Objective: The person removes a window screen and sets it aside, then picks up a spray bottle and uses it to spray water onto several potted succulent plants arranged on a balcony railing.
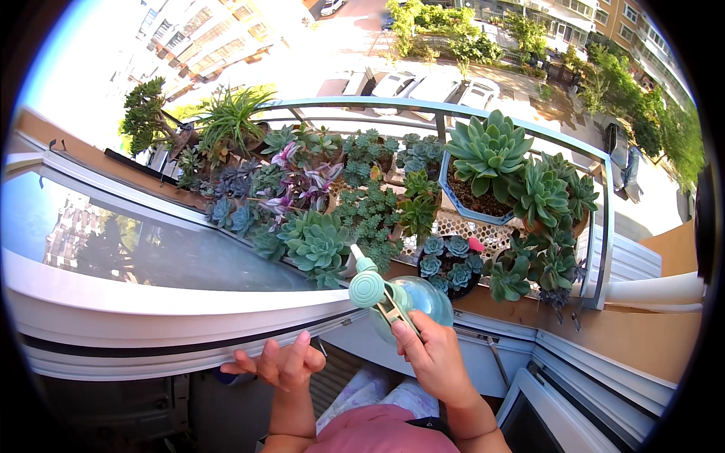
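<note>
My right hand [433, 354] grips a spray bottle [433, 300] by its handle and trigger. The bottle has a mint-green pump head and a clear, rounded body, and its white nozzle points up and to the left. Just beyond that nozzle grows a large green rosette succulent [318, 240]. My left hand [280, 359] holds nothing; its fingers are loosely curled and apart, close to the white window frame [187, 323]. To the right of the bottle sits a round black pot of small blue-green succulents [457, 272], partly behind the bottle.
A metal railing [362, 102] encloses the ledge of potted plants. A blue octagonal pot [476, 212] holds a big succulent at the right. Purple-leaved plants [306, 181] and a spider plant [232, 122] grow further left. The opened window pane [158, 243] spans the left side. Parked cars [430, 88] stand far below.
</note>
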The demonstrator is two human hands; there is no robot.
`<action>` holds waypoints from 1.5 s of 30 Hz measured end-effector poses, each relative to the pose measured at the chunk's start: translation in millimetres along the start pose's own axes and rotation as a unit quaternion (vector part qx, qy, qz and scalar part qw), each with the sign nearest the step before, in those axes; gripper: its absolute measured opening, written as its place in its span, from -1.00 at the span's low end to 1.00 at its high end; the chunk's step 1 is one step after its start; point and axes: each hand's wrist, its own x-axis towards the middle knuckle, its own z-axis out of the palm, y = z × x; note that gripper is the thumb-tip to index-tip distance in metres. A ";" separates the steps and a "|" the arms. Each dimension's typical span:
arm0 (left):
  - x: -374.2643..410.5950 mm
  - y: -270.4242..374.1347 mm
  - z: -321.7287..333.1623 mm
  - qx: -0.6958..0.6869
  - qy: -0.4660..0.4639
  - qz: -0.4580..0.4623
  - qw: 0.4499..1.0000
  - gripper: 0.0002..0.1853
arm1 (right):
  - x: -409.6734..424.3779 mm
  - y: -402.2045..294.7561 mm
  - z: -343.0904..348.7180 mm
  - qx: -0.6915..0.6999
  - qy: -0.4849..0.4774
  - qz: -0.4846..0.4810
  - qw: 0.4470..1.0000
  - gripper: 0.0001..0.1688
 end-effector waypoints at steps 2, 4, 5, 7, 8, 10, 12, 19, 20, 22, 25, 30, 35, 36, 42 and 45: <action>-0.8 -0.3 -1.7 0.004 -0.011 0.000 1.000 -0.84 | 20.0 -12.7 -0.4 -0.007 -0.023 -0.025 0.999 -0.56; -1.1 -0.8 -3.2 0.008 -0.020 0.000 1.000 -0.85 | 40.8 -23.1 0.4 -0.027 -0.044 -0.052 0.997 -0.53; -1.1 -0.5 -4.0 0.011 -0.028 0.000 1.000 -0.85 | 53.4 -24.0 2.4 -0.043 -0.054 -0.068 0.995 -0.52; 0.6 0.4 -6.5 0.014 -0.043 0.001 0.999 -0.86 | 75.1 -29.7 6.7 -0.059 -0.066 -0.097 0.991 -0.47; 1.1 0.9 -7.0 0.017 -0.047 0.002 0.999 -0.86 | 83.6 -32.4 5.9 -0.059 -0.075 -0.094 0.991 -0.48; 0.3 1.4 -9.2 0.026 -0.058 0.003 0.998 -0.86 | 100.1 -38.0 6.6 -0.060 -0.099 -0.087 0.989 -0.49; 0.6 1.6 -9.1 0.030 -0.065 0.003 0.997 -0.85 | 116.6 -46.6 9.6 -0.049 -0.128 -0.093 0.986 -0.47; 1.8 3.9 -11.8 0.064 -0.111 -0.002 0.992 -0.84 | 149.3 -47.6 23.4 -0.030 -0.200 -0.115 0.972 -0.41; 1.9 3.9 -11.5 0.069 -0.113 -0.001 0.991 -0.84 | 151.0 -48.5 24.0 -0.031 -0.209 -0.117 0.970 -0.41; 2.4 3.5 -11.0 0.081 -0.117 0.004 0.990 -0.85 | 154.9 -49.0 25.4 -0.029 -0.226 -0.116 0.967 -0.40; 2.3 3.7 -10.0 0.098 -0.120 0.007 0.988 -0.85 | 159.1 -45.7 27.2 -0.016 -0.244 -0.114 0.963 -0.42; 8.7 8.2 -9.8 0.113 -0.144 -0.002 0.983 -0.85 | 159.9 -40.1 26.7 -0.013 -0.257 -0.111 0.960 -0.40; 4.8 10.9 -8.8 0.141 -0.155 -0.022 0.978 -0.77 | 151.5 -40.1 21.9 0.017 -0.241 -0.118 0.963 -0.46; 5.3 11.3 -6.9 0.144 -0.155 -0.021 0.977 -0.76 | 149.9 -40.6 20.7 0.020 -0.235 -0.114 0.965 -0.46; 14.4 10.7 3.2 0.160 -0.109 0.002 0.981 -0.80 | 140.8 -36.4 19.7 -0.014 -0.212 -0.146 0.966 -0.40; 17.2 12.5 7.7 0.167 -0.100 -0.007 0.981 -0.80 | 133.5 -33.5 19.7 0.010 -0.195 -0.140 0.971 -0.47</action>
